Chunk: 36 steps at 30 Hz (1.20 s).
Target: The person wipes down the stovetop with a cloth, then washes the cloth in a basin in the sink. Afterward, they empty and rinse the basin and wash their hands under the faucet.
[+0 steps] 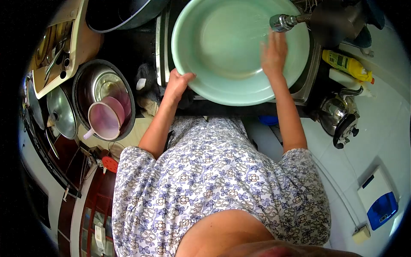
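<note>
A large pale green basin point(188, 79) sits tilted over the metal sink point(302, 96), with a wet sheen inside. My left hand point(177, 87) grips its near left rim, thumb over the edge. Inside the basin's right side, my right hand point(274, 55) is stretched out with fingers extended, slightly blurred, and holds nothing. The chrome faucet head point(280, 23) is just above those fingertips, and thin streaks of water spray leftward from it. Whether my right palm touches the basin wall, I cannot tell.
Left of the sink stand a dark pot point(79, 85) holding a pink mug point(104, 120), a cream utensil rack point(70, 51) and a glass lid point(62, 112). On the right are a yellow bottle point(347, 64) and a steel kettle point(336, 113). Another large dark tub point(124, 21) is at the top.
</note>
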{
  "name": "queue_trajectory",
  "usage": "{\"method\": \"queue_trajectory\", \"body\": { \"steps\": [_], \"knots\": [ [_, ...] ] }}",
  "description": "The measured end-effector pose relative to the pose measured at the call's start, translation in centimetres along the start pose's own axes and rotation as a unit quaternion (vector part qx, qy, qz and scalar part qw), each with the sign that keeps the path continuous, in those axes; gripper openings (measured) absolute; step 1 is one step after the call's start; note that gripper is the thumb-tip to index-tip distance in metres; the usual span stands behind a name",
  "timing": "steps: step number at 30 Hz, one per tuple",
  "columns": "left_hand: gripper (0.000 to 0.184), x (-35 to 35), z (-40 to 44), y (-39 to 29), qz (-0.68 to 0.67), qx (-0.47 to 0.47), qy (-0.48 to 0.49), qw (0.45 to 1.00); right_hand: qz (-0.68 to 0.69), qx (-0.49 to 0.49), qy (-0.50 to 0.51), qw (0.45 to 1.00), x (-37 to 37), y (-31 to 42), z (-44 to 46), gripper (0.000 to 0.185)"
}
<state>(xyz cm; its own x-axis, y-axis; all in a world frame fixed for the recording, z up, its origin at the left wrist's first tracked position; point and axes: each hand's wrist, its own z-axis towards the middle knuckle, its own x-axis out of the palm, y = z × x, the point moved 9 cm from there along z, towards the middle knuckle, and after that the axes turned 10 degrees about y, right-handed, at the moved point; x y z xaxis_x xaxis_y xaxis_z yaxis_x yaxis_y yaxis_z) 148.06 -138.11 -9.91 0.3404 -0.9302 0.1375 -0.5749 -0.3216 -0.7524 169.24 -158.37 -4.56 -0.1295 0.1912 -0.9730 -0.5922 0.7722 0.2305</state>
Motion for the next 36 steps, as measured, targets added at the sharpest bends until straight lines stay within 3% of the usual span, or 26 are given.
{"method": "queue_trajectory", "body": {
  "steps": [2, 5, 8, 10, 13, 16, 17, 21, 24, 28, 29, 32, 35, 36],
  "knots": [
    [0.025, 0.2, 0.1, 0.3, 0.013, -0.002, -0.002, 1.000, -0.047, 0.013, 0.046, 0.998, 4.7, 0.0, 2.0, 0.058],
    [0.020, 1.2, 0.0, 0.4, 0.042, -0.008, -0.005, 0.999, -0.072, 0.060, 0.025, 0.995, 7.9, -1.0, 4.3, 0.055],
    [0.019, 0.0, -0.6, 1.6, 0.006, -0.040, -0.010, 0.999, -0.027, 0.032, 0.000, 0.999, 12.6, 4.0, 4.9, 0.059],
    [0.019, -0.6, -0.6, 2.3, -0.003, -0.040, -0.010, 0.999, 0.072, -0.135, 0.150, 0.977, 15.0, 10.6, 4.5, 0.061],
    [0.019, -0.1, -0.6, 2.5, -0.007, -0.005, -0.021, 1.000, 0.038, -0.355, 0.144, 0.923, 13.6, 16.7, 0.7, 0.061],
    [0.019, 0.0, -0.5, 1.6, 0.012, -0.008, -0.028, 1.000, 0.019, -0.369, 0.136, 0.919, 12.0, 15.4, 2.6, 0.057],
    [0.019, 0.1, -0.3, 1.4, 0.009, -0.005, -0.008, 1.000, 0.010, -0.347, 0.156, 0.925, 12.0, 15.2, 3.0, 0.055],
    [0.019, 0.6, -1.0, 1.3, -0.022, -0.017, -0.017, 0.999, -0.031, -0.074, 0.027, 0.996, 10.9, 10.2, 6.0, 0.050],
    [0.023, 0.6, -1.4, 2.4, -0.042, -0.077, 0.007, 0.996, -0.011, -0.019, 0.030, 0.999, 12.0, 7.9, 6.4, 0.049],
    [0.024, 1.0, -1.8, 2.4, -0.069, -0.056, 0.002, 0.996, -0.062, 0.047, 0.036, 0.996, 10.1, 3.9, 6.4, 0.052],
    [0.025, 0.7, -1.8, 2.3, -0.080, -0.046, 0.001, 0.996, -0.130, 0.076, 0.063, 0.987, 10.3, 1.9, 6.1, 0.053],
    [0.020, 0.5, -1.9, 2.3, -0.095, -0.036, -0.013, 0.995, -0.109, 0.105, 0.069, 0.986, 10.5, 0.7, 5.2, 0.052],
    [0.018, 0.0, -2.0, 2.4, -0.080, -0.030, -0.021, 0.996, -0.026, 0.135, -0.062, 0.989, 12.4, 5.4, 6.5, 0.056],
    [0.018, -0.1, -2.0, 2.4, -0.074, -0.027, -0.021, 0.997, 0.010, 0.064, 0.002, 0.998, 13.6, 8.9, 7.5, 0.057]
  ]
}}
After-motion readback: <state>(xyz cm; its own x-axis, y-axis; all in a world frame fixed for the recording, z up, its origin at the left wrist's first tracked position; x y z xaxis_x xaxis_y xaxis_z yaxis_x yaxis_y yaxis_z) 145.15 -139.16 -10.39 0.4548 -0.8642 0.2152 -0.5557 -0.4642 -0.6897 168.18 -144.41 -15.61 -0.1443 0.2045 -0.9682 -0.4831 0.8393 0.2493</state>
